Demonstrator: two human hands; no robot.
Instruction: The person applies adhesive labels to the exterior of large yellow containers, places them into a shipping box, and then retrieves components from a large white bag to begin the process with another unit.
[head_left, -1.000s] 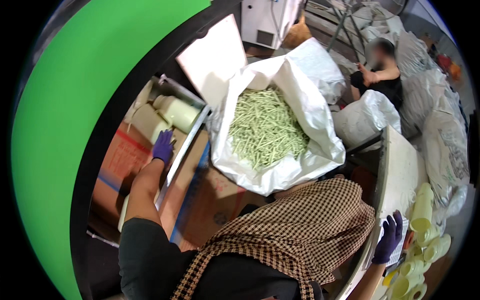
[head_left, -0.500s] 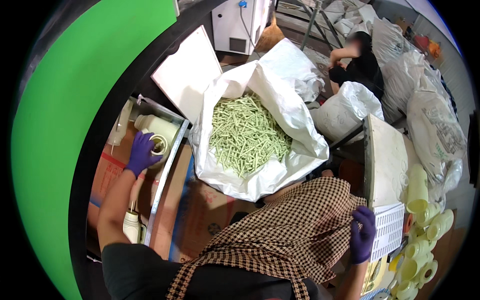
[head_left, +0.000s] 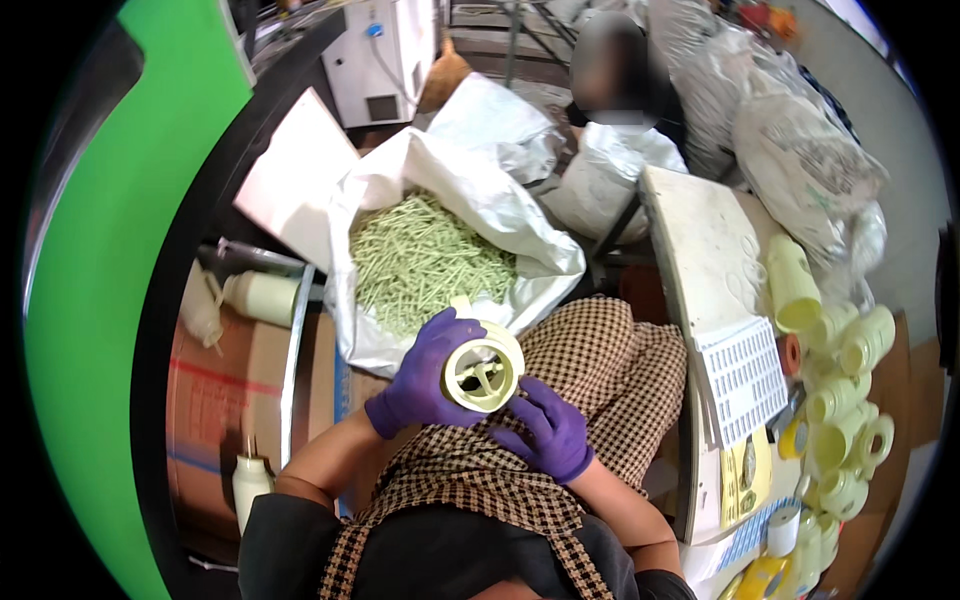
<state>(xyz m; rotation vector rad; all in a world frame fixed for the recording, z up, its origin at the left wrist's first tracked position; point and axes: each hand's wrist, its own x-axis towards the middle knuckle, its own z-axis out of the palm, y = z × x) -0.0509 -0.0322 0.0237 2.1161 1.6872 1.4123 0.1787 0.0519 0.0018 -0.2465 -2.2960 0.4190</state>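
Note:
Over my lap, my left hand (head_left: 432, 368), in a purple glove, is wrapped round a hollow pale yellow plastic piece (head_left: 508, 345). Its round mouth faces up, and thin bars cross inside the opening. My right hand (head_left: 548, 430), gloved in purple too, is just beside the mouth with its fingers apart. Whether a fingertip touches the rim I cannot tell. Beyond the piece stands a large white sack (head_left: 545, 265) holding many thin pale green sticks (head_left: 430, 255).
A metal-edged bin (head_left: 293, 365) at left holds cream plastic bottles (head_left: 262, 297). On the right, a white table (head_left: 690, 225) bears a printed sheet (head_left: 742, 380), with several pale yellow containers (head_left: 793, 285) beside it. A person (head_left: 625, 75) sits behind another white sack (head_left: 610, 185).
My left hand has come out of the bin and over my lap with the plastic piece. My right hand has moved left from the table's edge to beside it.

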